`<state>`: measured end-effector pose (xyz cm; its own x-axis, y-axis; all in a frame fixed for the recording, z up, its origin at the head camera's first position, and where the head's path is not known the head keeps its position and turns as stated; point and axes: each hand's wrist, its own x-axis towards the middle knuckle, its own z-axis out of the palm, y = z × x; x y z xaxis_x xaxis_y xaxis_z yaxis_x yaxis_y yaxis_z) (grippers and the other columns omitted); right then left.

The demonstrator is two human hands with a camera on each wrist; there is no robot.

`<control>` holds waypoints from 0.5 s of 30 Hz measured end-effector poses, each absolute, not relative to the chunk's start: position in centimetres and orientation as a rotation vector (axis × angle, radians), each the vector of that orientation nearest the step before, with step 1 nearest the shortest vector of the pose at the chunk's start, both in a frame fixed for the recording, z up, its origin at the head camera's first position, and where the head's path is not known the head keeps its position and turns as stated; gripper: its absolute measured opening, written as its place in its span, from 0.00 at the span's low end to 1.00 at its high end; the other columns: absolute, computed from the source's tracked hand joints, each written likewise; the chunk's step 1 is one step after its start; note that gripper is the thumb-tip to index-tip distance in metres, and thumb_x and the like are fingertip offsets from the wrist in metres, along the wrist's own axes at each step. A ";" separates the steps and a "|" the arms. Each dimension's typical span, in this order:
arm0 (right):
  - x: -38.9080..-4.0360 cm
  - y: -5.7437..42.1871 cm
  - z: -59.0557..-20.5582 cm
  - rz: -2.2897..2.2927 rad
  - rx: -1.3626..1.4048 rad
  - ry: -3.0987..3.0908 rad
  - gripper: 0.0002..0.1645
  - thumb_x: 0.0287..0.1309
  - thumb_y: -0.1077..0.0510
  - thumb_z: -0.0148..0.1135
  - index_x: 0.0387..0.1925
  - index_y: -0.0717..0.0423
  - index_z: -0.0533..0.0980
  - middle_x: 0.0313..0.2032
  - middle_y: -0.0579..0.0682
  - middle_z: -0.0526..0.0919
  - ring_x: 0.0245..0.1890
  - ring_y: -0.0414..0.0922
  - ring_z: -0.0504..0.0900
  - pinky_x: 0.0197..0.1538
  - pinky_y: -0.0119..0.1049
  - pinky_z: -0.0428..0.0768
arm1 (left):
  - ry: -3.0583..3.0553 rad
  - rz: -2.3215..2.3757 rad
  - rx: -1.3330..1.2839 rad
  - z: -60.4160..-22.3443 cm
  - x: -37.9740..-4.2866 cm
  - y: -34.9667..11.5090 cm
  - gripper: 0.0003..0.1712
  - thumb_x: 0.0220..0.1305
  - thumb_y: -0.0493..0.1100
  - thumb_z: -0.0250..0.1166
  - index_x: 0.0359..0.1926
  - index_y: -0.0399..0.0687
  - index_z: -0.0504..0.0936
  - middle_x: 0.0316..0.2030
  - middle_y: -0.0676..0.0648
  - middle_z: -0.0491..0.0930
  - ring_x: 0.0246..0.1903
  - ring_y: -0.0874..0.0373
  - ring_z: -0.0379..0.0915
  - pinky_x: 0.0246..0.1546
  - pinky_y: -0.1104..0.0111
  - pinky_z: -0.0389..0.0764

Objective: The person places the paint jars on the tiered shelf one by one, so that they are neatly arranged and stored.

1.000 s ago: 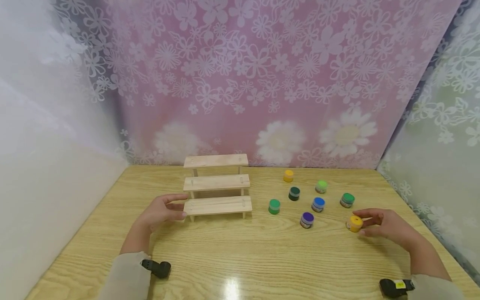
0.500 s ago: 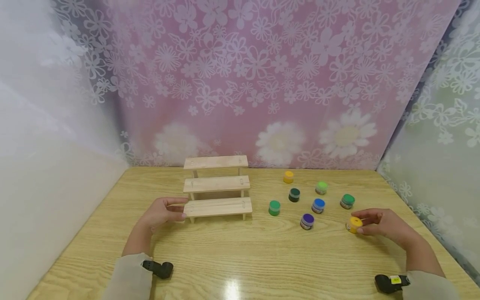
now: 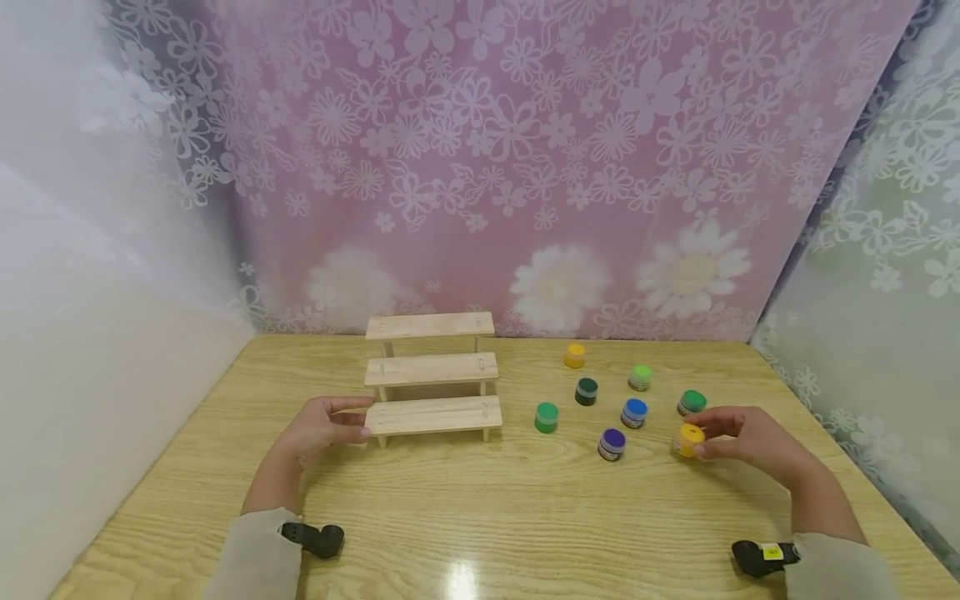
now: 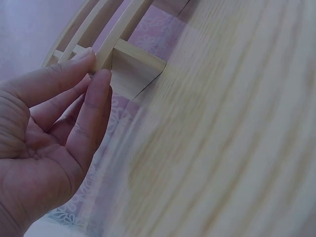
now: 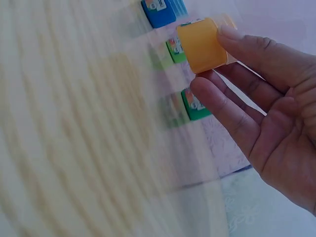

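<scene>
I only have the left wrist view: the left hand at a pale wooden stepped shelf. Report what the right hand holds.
Observer: The right hand grips a small round yellow plastic jar.
Operator: Give me the standing jar closest to the shelf.
Observer: That's a small round jar with a medium-green lid, right of the front step.
Operator: Now name the one farthest back.
Observer: A small round orange-yellow jar, nearest the pink floral curtain.
</scene>
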<state>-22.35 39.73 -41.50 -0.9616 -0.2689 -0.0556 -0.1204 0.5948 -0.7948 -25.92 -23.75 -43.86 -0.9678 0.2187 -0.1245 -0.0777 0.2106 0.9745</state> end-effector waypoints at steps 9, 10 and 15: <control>-22.7 38.0 -40.6 -1.313 -0.417 2.646 0.30 0.57 0.55 0.71 0.58 0.65 0.75 0.48 0.59 0.82 0.45 0.38 0.80 0.43 0.35 0.82 | 2.231 1.843 0.157 -44.1 -25.8 -23.8 0.34 0.53 0.33 0.74 0.62 0.33 0.75 0.61 0.34 0.69 0.54 0.47 0.72 0.45 0.61 0.82; -22.8 37.7 -40.5 -1.306 -0.422 2.657 0.30 0.57 0.55 0.71 0.58 0.64 0.75 0.48 0.58 0.82 0.45 0.37 0.80 0.42 0.35 0.82 | 2.232 1.843 0.155 -44.1 -25.8 -23.8 0.34 0.53 0.33 0.74 0.62 0.33 0.75 0.60 0.34 0.70 0.53 0.48 0.73 0.45 0.61 0.82; -23.1 36.2 -39.7 -1.274 -0.468 2.713 0.28 0.58 0.53 0.70 0.57 0.60 0.77 0.48 0.55 0.82 0.45 0.38 0.80 0.42 0.35 0.81 | 2.225 1.858 0.150 -44.1 -26.0 -23.9 0.33 0.53 0.32 0.74 0.62 0.33 0.75 0.55 0.36 0.74 0.50 0.50 0.74 0.44 0.61 0.82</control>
<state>-23.11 36.22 -39.69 -0.9468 -0.3201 0.0330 -0.2298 0.6007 -0.7657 -25.96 -23.89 -44.09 -0.9663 0.2296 -0.1160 -0.0733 0.1866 0.9797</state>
